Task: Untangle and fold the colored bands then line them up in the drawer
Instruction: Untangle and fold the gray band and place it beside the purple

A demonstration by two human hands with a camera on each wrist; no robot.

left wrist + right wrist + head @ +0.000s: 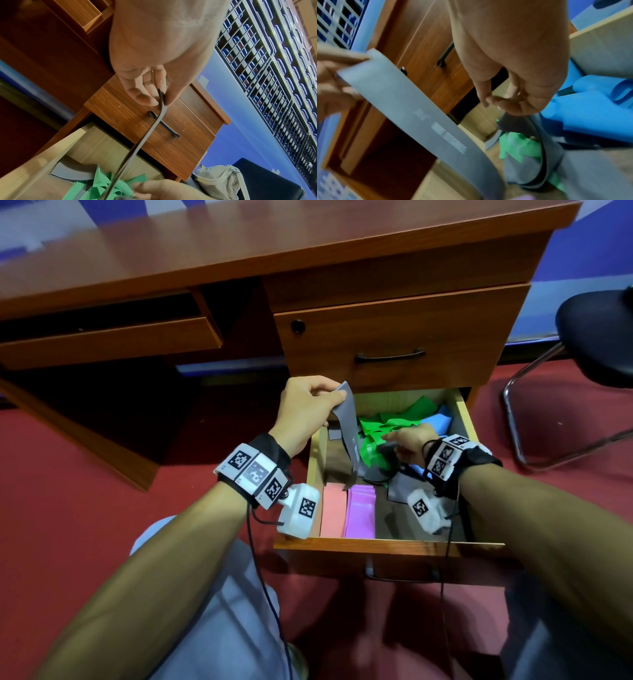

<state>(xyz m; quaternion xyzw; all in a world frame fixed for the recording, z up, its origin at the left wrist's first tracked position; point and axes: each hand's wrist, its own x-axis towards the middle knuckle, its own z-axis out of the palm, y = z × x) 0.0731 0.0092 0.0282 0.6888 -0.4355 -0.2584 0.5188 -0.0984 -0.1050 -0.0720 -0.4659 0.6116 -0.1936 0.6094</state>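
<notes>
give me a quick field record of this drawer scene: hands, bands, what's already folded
left hand: pinches one end of the grey band, lifted above the drawer
right hand: low in the drawer, gripping the tangle where grey and green meet
green band: crumpled, still tangled with the grey
blue band: loose at the back right
folded and lined up: salmon band, purple band, side by side at the front left
upper drawer: closed

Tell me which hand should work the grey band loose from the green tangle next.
Right, probably. The right hand already sits down in the drawer on the green bands, while the left hand pinches the grey band raised.
</notes>
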